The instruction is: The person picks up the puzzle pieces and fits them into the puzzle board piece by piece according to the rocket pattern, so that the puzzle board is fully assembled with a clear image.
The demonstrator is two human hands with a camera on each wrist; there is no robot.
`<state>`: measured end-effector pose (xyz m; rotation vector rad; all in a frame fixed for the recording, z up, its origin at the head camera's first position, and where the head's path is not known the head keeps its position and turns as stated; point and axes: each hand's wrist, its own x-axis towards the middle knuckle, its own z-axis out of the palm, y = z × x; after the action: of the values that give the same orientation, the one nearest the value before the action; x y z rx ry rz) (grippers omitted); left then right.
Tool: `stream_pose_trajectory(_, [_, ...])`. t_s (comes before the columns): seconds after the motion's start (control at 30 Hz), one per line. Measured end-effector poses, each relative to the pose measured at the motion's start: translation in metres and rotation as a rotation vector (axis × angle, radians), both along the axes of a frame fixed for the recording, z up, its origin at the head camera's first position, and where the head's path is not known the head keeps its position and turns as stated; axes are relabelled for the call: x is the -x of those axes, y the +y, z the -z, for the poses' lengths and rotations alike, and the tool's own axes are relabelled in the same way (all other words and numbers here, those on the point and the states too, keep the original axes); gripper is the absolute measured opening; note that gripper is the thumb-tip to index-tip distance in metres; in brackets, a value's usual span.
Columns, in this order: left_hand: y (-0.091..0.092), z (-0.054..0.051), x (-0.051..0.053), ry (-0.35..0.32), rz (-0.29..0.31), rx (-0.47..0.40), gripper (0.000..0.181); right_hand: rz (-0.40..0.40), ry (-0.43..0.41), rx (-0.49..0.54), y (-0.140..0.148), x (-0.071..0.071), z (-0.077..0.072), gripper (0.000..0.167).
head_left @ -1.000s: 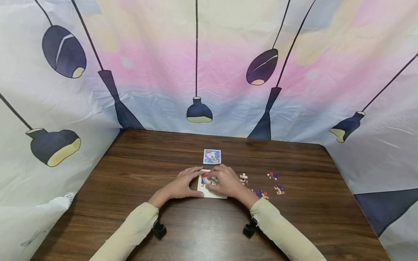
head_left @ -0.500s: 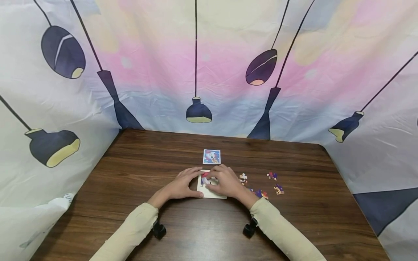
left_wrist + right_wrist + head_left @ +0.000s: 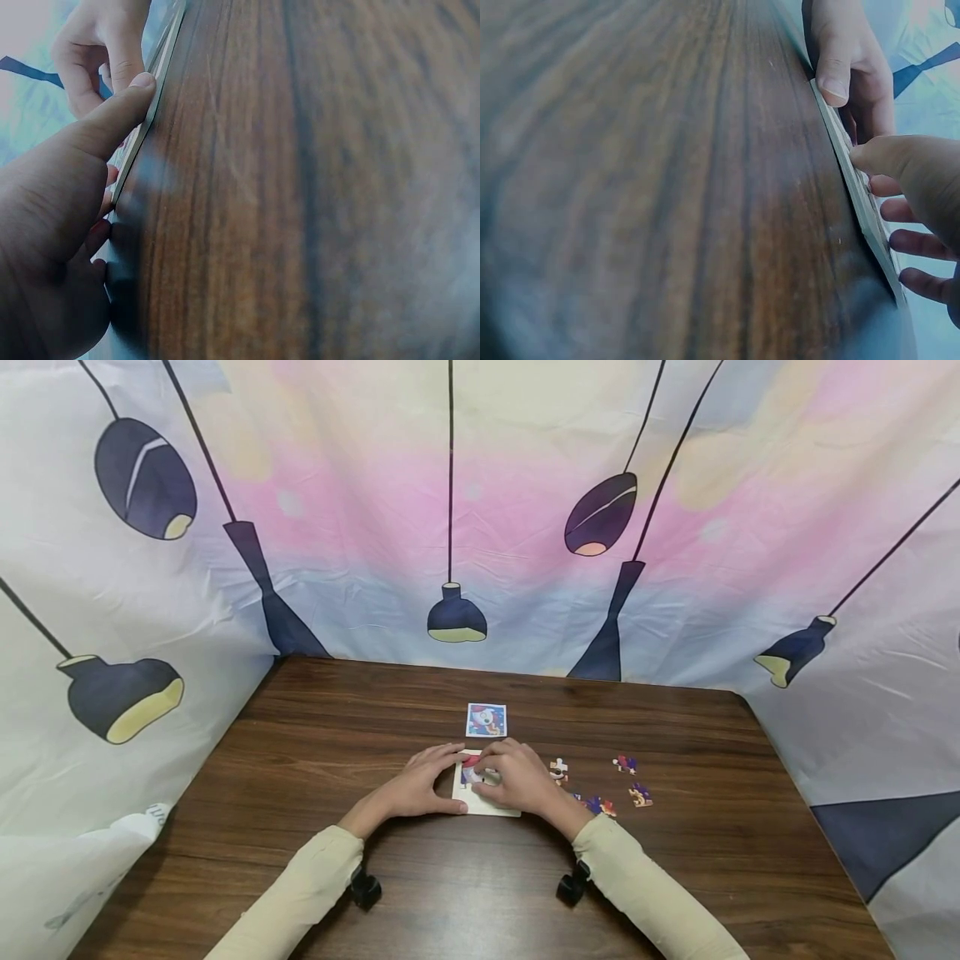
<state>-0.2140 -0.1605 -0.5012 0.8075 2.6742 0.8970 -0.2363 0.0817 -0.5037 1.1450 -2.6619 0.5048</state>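
Observation:
In the head view, a cream puzzle board [image 3: 491, 807] lies flat with part of a cartoon picture in red, blue and white at its upper left. My left hand [image 3: 420, 782] holds the board's left side, thumb at the near corner and fingers at the far one; the left wrist view shows the thumb [image 3: 112, 116] on the board's edge. Over the board's right half, my right hand [image 3: 517, 774] bends its thumb and fingers around a whitish puzzle piece [image 3: 490, 776], mostly hidden beneath it. The right wrist view shows that thumb [image 3: 900, 155] on the board.
A square picture card [image 3: 487, 720] of a cartoon dog lies behind the board. Several loose puzzle pieces are scattered right of it, among them a white one [image 3: 558, 767], a red-purple one [image 3: 626, 765] and a purple-orange one [image 3: 641, 795]. Printed cloth [image 3: 375, 527] surrounds the wooden table [image 3: 337, 718].

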Motion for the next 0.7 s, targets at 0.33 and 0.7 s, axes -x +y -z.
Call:
stream_pose_trajectory(0.33, [0.0004,-0.0009,-0.0004,0.001,0.002,0.001,0.088,-0.003,-0.012,0.004,-0.0005,0.001,-0.0007,0.023])
stream_pose_trajectory(0.7, [-0.0006,0.0012,0.0003,0.005,0.0,0.006,0.09,-0.01,-0.003,0.006,-0.0026,0.0009,-0.0007,0.021])
